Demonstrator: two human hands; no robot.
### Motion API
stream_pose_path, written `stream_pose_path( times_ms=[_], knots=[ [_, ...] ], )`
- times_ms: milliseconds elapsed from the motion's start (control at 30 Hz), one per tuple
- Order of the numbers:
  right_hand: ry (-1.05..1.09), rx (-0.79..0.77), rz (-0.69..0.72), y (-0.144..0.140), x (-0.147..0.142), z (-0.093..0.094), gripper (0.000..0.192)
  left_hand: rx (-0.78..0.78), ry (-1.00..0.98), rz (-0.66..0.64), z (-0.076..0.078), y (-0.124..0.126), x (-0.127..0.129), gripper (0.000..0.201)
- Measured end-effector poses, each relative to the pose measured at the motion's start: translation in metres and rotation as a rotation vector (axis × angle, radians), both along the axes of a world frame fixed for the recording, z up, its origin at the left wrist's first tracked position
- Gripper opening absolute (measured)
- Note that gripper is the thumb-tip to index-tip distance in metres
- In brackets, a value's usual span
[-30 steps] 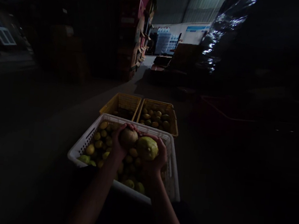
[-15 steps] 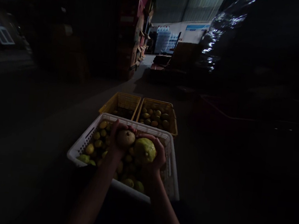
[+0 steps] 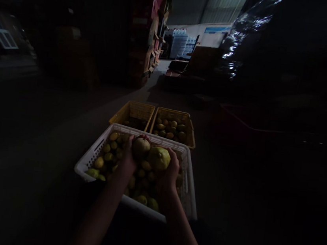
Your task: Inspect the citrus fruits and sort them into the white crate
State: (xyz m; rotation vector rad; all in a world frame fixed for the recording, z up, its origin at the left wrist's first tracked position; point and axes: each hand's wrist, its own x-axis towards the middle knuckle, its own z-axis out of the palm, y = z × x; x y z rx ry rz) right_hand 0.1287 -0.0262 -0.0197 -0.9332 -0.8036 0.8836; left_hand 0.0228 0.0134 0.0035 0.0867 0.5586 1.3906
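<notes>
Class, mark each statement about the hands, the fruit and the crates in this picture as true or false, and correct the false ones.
1. Each hand holds one fruit. True: the left hand holds a brownish fruit, the right hand a larger green fruit.
2. The hands are over the white crate. True.
3. The white crate is empty. False: it holds many fruits.
4. Two yellow crates stand beyond it. True: the left yellow crate and the right yellow crate.
5. The two held fruits are equal in size. False: the green one is bigger.

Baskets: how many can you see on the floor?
3: a white basket nearest, under both hands, and two yellow baskets behind it, left and right. Others may hide in the dark.
</notes>
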Motion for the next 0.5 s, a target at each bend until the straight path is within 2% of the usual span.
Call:
stream_pose_path(
  times_ms=[100,200,333,500],
  knots=[
    [0.076,-0.056,-0.052,0.000,-0.004,0.008,0.011,0.007,0.018,0.024,0.000,-0.001,0.002,0.031],
    [0.242,-0.145,-0.003,0.004,-0.009,0.010,0.015,0.041,0.072,0.063,0.000,-0.002,0.004,0.029],
    [0.425,-0.235,0.091,0.014,-0.012,0.008,0.023,-0.026,0.119,0.085,0.002,-0.004,0.008,0.017],
    [0.370,-0.197,0.070,0.016,-0.013,0.002,0.017,-0.108,0.104,0.132,-0.006,0.000,0.007,0.025]
  ],
)
